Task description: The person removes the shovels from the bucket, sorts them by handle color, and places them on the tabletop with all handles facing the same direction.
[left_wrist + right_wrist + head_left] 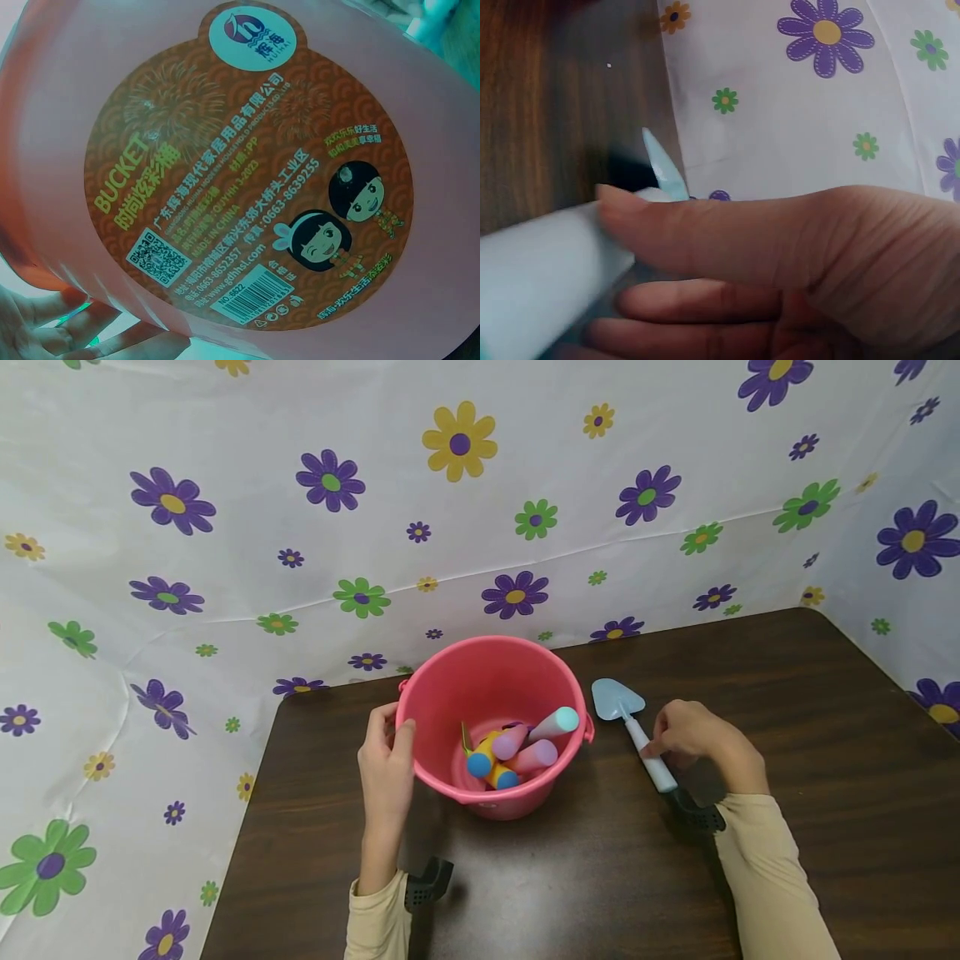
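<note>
A pink bucket stands tilted on the table, its mouth towards me. My left hand grips its rim at the left side, thumb against the edge. In the left wrist view the outer wall fills the picture, with a round printed label; fingers show at the lower left. To the right of the bucket, my right hand pinches the white handle of a toy shovel with a pale blue blade. The right wrist view has the thumb over the handle, other fingers below.
Inside the bucket lie several toy tools, their handle ends up: orange ones with blue tips, pink ones and a white one with a turquoise tip. Behind the dark wooden table hangs a flowered cloth.
</note>
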`<state>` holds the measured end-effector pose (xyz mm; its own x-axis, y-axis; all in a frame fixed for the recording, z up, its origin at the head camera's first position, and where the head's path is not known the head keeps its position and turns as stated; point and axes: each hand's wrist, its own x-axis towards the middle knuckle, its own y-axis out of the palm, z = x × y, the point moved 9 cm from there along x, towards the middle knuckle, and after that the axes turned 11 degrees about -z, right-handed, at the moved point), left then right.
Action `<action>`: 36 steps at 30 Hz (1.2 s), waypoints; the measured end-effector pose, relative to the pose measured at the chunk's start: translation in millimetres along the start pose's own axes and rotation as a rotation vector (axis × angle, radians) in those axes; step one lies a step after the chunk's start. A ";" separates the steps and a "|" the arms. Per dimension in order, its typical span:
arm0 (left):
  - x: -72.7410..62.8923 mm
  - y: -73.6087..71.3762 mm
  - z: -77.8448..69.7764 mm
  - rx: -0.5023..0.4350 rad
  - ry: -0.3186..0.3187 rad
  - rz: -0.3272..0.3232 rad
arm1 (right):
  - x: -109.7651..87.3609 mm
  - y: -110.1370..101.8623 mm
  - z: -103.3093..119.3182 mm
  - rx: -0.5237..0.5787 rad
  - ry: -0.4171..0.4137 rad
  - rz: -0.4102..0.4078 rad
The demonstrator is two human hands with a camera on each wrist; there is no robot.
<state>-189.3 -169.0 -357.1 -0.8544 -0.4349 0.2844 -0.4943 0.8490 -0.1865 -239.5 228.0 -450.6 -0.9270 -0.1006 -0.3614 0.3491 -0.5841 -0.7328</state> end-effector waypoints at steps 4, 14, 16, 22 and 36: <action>1.1 0.0 1.0 0.000 -0.002 -0.003 | -1.3 -17.7 6.6 0.016 -0.054 -0.139; 0.9 -0.7 0.0 0.006 -0.003 -0.012 | -28.5 -61.0 41.7 0.136 -0.215 -0.545; 0.9 -0.8 -0.2 0.004 -0.002 -0.011 | -37.3 -67.0 48.2 0.159 -0.225 -0.606; 1.3 0.4 0.4 0.004 -0.004 -0.005 | -59.3 -75.8 65.4 0.214 -0.264 -0.688; 0.7 1.0 0.0 0.006 -0.005 0.002 | -109.8 -79.0 116.0 0.296 -0.450 -0.828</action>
<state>-190.4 -168.4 -357.0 -0.8564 -0.4345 0.2791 -0.4932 0.8483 -0.1926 -181.2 191.7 -286.2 -0.8500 0.1700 0.4986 -0.4252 -0.7802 -0.4588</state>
